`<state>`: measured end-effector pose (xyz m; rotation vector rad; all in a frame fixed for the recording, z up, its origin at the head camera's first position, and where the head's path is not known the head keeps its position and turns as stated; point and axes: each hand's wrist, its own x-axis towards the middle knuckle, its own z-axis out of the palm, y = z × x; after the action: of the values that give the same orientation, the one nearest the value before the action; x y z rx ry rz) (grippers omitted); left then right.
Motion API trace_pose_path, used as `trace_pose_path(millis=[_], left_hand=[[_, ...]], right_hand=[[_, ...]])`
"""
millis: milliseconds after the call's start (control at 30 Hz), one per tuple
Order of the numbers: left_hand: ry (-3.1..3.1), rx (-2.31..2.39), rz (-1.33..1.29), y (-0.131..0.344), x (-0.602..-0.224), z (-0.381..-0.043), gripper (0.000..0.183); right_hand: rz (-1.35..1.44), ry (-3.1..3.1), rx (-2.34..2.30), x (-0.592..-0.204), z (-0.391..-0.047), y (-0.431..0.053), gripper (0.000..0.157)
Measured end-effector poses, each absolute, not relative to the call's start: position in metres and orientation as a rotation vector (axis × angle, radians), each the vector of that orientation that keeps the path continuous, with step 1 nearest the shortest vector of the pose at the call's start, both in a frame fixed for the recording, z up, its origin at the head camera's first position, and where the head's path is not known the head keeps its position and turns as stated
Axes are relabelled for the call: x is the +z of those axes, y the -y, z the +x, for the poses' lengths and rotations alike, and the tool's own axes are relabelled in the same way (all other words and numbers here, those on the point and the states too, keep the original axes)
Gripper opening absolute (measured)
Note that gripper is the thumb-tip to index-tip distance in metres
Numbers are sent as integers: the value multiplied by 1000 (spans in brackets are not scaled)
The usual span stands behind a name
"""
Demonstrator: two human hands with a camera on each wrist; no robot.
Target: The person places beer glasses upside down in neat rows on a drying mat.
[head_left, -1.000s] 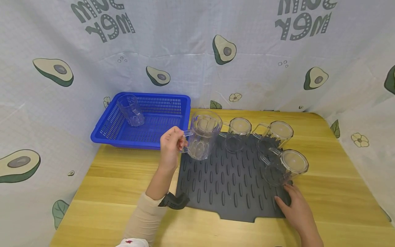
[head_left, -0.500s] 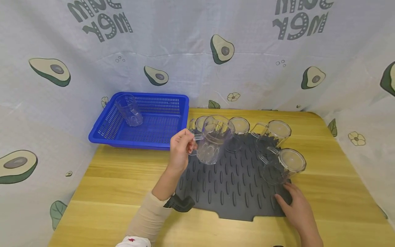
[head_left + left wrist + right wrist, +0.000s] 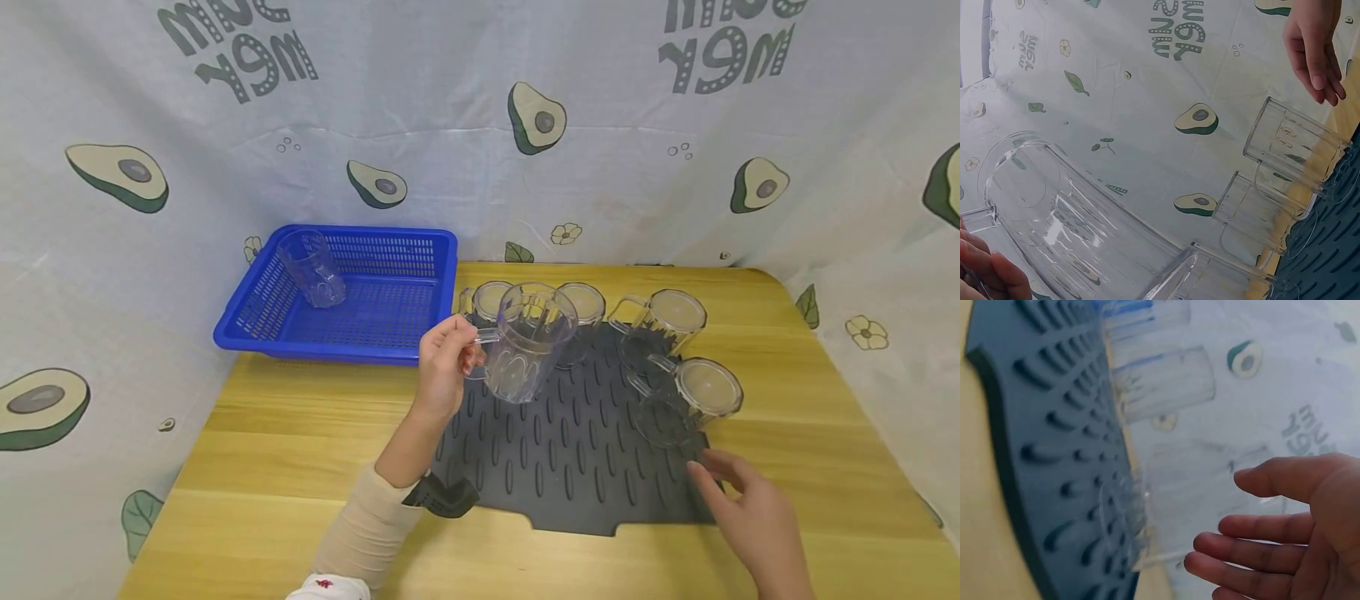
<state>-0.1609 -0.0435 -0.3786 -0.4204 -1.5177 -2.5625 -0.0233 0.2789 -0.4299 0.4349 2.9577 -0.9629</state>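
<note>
My left hand (image 3: 444, 367) grips the handle of a clear mug (image 3: 531, 350), which is held mouth up and slightly tilted over the left part of a dark grey ribbed drying mat (image 3: 570, 467). In the left wrist view this mug (image 3: 1085, 219) fills the lower left, beside my fingers (image 3: 1007, 275). Several similar mugs stand upside down along the mat's back and right side, among them a front right mug (image 3: 708, 390) and a back right mug (image 3: 675, 312). The held mug partly hides two others. My right hand (image 3: 757, 512) is near the mat's right edge, fingers apart and holding nothing.
A blue plastic basket (image 3: 337, 354) stands at the back left, with one clear mug (image 3: 315, 271) leaning in its left end. Everything rests on a wooden table (image 3: 300, 450). A white printed curtain (image 3: 450, 125) hangs close behind and at the sides.
My left hand has carried the mug to the right, baring another upturned mug behind it. My right hand has come away from the mat's right edge, shifting slightly right.
</note>
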Motion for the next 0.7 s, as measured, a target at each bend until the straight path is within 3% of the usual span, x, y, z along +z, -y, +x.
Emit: trace_pose_path(millis=[700], left_hand=[[1488,-2585,-478,39,-377,-159,25]], right_hand=[[91,-2965,-1218,-409,-44,-224,46]])
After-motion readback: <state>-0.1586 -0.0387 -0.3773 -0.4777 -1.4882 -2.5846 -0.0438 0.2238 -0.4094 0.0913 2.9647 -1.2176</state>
